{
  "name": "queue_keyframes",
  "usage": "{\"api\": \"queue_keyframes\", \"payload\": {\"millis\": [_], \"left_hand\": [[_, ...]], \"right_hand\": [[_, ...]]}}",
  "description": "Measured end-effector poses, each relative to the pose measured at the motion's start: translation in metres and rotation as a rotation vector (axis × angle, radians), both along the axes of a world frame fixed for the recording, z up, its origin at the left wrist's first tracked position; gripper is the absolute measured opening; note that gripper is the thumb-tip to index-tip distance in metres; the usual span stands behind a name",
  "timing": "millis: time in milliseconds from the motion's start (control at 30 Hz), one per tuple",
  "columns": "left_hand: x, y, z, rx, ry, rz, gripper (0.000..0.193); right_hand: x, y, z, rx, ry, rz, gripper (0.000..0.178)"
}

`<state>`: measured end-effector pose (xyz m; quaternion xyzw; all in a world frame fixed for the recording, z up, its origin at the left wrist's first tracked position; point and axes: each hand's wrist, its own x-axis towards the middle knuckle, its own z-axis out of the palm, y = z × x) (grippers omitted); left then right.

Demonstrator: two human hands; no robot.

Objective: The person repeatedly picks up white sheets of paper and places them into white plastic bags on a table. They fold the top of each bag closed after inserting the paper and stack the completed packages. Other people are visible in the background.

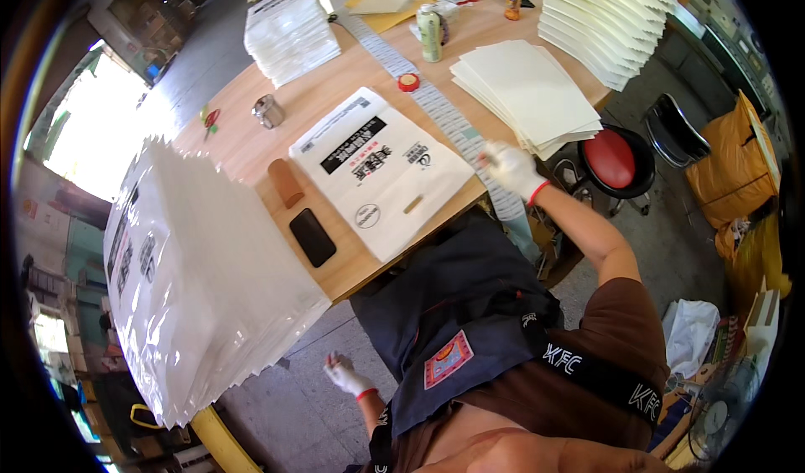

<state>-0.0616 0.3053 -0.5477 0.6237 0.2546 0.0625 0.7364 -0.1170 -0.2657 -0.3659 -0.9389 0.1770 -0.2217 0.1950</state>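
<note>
My right hand (pixel 513 169), in a white glove with a red cuff, is at the near table edge, its curled fingers closed on a long strip of printed labels (pixel 449 121). That strip runs across the table and hangs over the near edge. My left hand (pixel 348 376), gloved the same way, is low beside my apron, off the table, with its fingers apart and nothing in them. Between the hands lies a flat stack of white printed plastic bags (pixel 335 150). A small brown strip (pixel 413 205) rests on the top bag. A red tape roll (pixel 408 82) sits on the labels.
At left stands a tall pile of clear-wrapped bags (pixel 210 280), near a black phone (pixel 312 238), a brown cylinder (pixel 286 183) and a metal can (pixel 268 111). White sheets (pixel 528 91), a tall sheet stack (pixel 604 20) and a spray can (pixel 430 35) are at right. A red-seated stool (pixel 610 158) stands beyond.
</note>
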Motion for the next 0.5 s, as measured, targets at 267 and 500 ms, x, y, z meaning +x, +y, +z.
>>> {"api": "queue_keyframes", "payload": {"millis": [267, 500], "left_hand": [[-0.002, -0.214, 0.124, 0.271, -0.464, -0.995, 0.023], [0.013, -0.397, 0.155, -0.175, -0.181, -1.585, 0.044]], "right_hand": [[-0.061, -0.11, -0.001, -0.361, 0.423, -0.291, 0.032], [-0.075, -0.135, 0.016, -0.499, 0.147, -0.151, 0.021]]}}
